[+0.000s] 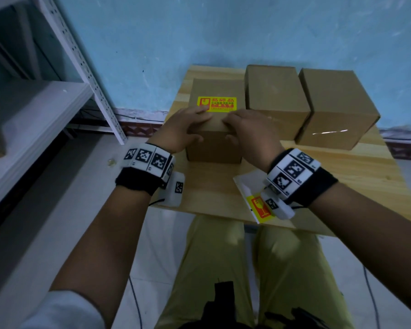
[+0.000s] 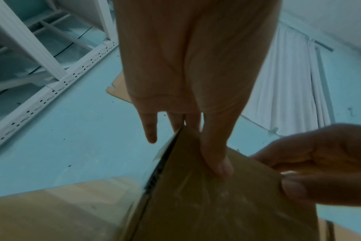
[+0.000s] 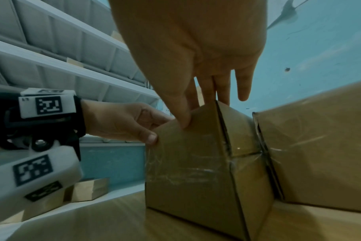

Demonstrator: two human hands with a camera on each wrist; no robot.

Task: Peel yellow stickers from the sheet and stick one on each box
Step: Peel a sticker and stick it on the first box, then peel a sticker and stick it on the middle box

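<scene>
Seen from the head camera, a seated person grips a plain cardboard box on a pale wooden table, the left hand and right hand draped over its near top edge, fingers on the lid and thumbs down the front face. A glossy yellow rectangular sticker with red print lies flat on the lid, just beyond the fingertips. Two taller boxes stand to the right, touching each other, bare of stickers. Near the table's front edge lies the white backing sheet, one yellow sticker on it, partly under the right wrist.

From the left wrist, the left hand has straight fingers over the box's corner, thumb pressed to the cardboard; the right hand pinches the opposite side.

From the right wrist, the right hand clasps the box, whose front shows wrinkled clear tape. White metal shelving rises at left.
</scene>
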